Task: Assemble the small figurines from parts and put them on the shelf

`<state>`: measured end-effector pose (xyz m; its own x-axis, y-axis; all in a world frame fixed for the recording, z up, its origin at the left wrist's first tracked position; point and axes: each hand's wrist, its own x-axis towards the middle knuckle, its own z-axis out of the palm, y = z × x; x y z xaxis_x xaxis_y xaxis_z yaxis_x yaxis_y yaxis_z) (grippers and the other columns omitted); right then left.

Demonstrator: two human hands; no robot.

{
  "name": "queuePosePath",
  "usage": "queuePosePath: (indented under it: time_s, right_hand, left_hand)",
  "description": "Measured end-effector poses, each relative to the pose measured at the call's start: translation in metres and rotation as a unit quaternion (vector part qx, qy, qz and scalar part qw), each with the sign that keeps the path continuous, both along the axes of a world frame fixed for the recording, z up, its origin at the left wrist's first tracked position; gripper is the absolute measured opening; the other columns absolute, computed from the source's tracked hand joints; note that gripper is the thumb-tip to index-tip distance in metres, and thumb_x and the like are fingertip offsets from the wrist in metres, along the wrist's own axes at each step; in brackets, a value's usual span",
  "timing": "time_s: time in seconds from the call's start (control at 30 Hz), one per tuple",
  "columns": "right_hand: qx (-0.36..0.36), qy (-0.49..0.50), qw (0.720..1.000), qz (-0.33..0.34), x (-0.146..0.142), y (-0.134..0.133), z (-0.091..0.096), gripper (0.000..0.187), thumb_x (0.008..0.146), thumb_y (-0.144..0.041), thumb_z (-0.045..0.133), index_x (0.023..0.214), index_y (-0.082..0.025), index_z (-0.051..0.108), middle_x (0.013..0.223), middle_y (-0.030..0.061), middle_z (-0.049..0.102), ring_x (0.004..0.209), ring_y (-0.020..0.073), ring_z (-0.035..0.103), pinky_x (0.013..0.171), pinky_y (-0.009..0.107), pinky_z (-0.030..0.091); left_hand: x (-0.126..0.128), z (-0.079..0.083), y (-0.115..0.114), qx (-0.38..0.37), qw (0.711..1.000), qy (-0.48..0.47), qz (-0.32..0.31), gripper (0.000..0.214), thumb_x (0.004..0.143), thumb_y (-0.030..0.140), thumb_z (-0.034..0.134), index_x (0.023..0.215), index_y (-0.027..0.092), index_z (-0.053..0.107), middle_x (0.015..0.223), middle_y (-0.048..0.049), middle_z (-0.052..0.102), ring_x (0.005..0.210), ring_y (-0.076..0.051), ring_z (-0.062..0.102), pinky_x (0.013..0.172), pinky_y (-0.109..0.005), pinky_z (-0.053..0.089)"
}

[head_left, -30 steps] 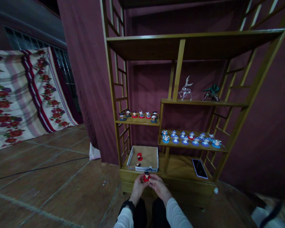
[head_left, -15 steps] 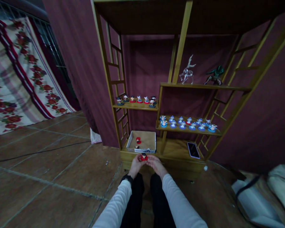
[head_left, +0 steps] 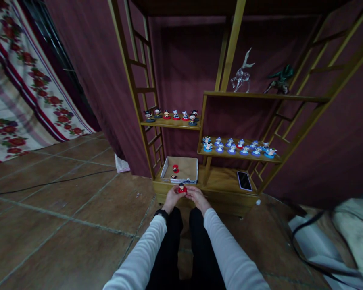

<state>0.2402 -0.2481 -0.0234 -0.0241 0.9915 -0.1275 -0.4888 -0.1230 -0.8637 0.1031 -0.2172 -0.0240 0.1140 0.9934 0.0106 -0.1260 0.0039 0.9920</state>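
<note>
A small figurine (head_left: 182,188) with a dark head and a red base is held between my two hands, just in front of a shallow cardboard box (head_left: 167,160). My left hand (head_left: 172,198) grips its left side. Fingers of my right hand (head_left: 197,196) close on the right edge of its base. Inside the box lie a red figurine (head_left: 176,168) and a dark-headed one (head_left: 173,176). Dark-haired and pale figurines (head_left: 176,115) stand on the left shelf above. Several blue and purple figurines (head_left: 232,149) fill the lower right shelf.
The wooden display rack (head_left: 218,94) carries a clear glass deer (head_left: 242,76) and a dark green statuette (head_left: 281,78) higher up. A phone (head_left: 244,180) lies on its bottom board. Bags (head_left: 351,233) sit on the floor at right; a black cable (head_left: 54,183) crosses the tiles at left.
The camera view has tilted down and shifted slightly, so the rack appears higher. Both hands still hold the figurine, which now shows its face more upright.
</note>
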Motion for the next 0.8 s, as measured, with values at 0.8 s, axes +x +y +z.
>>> queuePosePath:
  time_s: [0.8]
  right_hand:
    - [-0.044, -0.007, 0.999, -0.009, 0.001, 0.010, -0.009, 0.032, 0.051, -0.029, 0.073, 0.080, -0.019, 0.066, 0.082, 0.0055, 0.069, 0.071, 0.0150, 0.062, 0.068, 0.028, 0.047]
  left_hand:
    - [-0.020, 0.045, 0.008, 0.091, 0.954, 0.051, 0.280, 0.038, 0.049, 0.016, 0.072, 0.081, 0.016, 0.053, 0.074, 0.0003, 0.061, 0.066, -0.012, 0.058, 0.067, -0.025, 0.044]
